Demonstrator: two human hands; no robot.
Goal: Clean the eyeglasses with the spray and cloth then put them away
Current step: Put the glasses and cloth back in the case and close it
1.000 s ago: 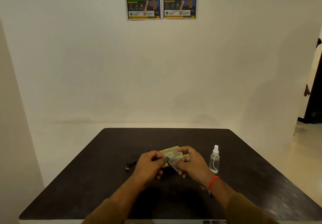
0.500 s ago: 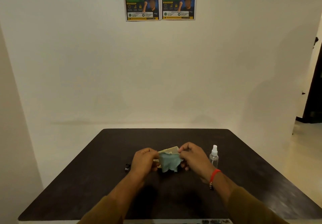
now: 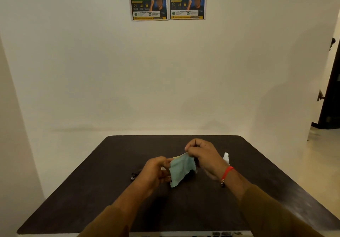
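Both the left hand (image 3: 156,170) and the right hand (image 3: 202,154) pinch the cloth (image 3: 182,170) stretched between them, spray bottle (image 3: 226,157) just behind the right wrist.

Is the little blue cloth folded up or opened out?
Opened out: the cloth hangs spread between the left hand and right hand.

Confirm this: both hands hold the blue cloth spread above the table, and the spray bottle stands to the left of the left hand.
Wrong side. In the head view the spray bottle stands behind the right hand. Both hands, left hand too, do hold the blue cloth above the table.
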